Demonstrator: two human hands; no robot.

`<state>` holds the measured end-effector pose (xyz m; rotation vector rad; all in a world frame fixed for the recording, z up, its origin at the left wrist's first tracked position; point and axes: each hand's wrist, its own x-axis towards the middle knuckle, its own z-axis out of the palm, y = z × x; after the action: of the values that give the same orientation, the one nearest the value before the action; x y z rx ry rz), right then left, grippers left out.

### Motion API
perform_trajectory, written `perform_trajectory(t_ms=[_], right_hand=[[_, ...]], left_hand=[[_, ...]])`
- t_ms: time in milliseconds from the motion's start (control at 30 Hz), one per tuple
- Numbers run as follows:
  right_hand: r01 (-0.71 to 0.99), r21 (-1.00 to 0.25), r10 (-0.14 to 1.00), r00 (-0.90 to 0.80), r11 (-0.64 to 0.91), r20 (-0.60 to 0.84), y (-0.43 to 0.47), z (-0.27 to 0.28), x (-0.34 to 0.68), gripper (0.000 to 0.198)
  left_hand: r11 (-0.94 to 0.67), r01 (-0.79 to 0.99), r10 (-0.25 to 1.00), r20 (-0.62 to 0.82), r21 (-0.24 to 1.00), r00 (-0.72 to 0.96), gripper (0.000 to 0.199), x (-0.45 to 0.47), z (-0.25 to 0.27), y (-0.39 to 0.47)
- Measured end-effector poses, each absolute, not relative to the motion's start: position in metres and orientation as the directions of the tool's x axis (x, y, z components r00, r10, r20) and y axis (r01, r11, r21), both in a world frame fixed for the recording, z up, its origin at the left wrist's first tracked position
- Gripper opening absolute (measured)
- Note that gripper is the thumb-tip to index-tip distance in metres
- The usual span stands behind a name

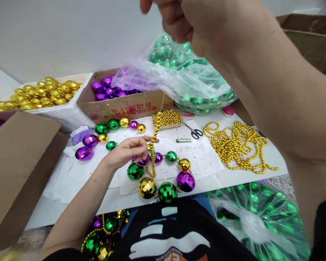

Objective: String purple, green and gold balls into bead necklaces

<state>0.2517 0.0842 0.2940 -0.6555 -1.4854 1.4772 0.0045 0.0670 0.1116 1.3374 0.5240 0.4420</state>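
My right hand [195, 21] is raised near the top of the view, pinching a thin string [163, 98] that runs down toward the table. My left hand [129, 150] rests on the white table, fingers pinched on the small gold bead strand [152, 159] threaded on that string. Under and around it lies a necklace of big faceted beads: green [135, 171], gold [147, 187], green [167, 192], purple [185, 181]. A second run of large beads [119, 124] lies farther back.
A white box of gold balls [43, 95], a cardboard box of purple balls [108, 90] and a plastic bag of green balls [184, 76] stand behind. Scissors [194, 131], a lighter [183, 140], a block of gold beads [168, 119] and a gold bead pile [239, 145] lie right. Another green bag [260, 217] sits near my lap.
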Motion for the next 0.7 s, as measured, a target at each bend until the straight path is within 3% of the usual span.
perform_trajectory(t_ms=[100, 233, 367, 533, 700], right_hand=[[-0.229, -0.963, 0.874, -0.427, 0.143, 0.231, 0.068, 0.279, 0.232, 0.024], [-0.155, -0.982, 0.873, -0.457, 0.109, 0.170, 0.044, 0.267, 0.207, 0.015], [-0.085, -0.996, 0.925, -0.377, 0.022, 0.052, 0.037, 0.263, 0.196, 0.030], [-0.136, -0.986, 0.992, -0.069, 0.096, 0.106, 0.056, 0.237, 0.232, 0.028], [0.117, -0.993, 0.999, 0.031, 0.030, 0.034, 0.052, 0.165, 0.298, 0.015]], left_hand=[[0.263, -0.136, 0.742, -0.110, 0.955, 0.662, 0.023, 0.007, 0.109, 0.073], [0.278, -0.253, 0.834, -0.102, 0.927, 0.542, 0.022, 0.022, 0.120, 0.077], [0.229, -0.230, 0.817, -0.058, 0.946, 0.574, 0.023, 0.043, 0.126, 0.067], [0.274, -0.152, 0.755, -0.115, 0.950, 0.645, 0.023, 0.049, 0.117, 0.053], [0.331, -0.024, 0.719, -0.235, 0.943, 0.654, 0.023, 0.046, 0.106, 0.059]])
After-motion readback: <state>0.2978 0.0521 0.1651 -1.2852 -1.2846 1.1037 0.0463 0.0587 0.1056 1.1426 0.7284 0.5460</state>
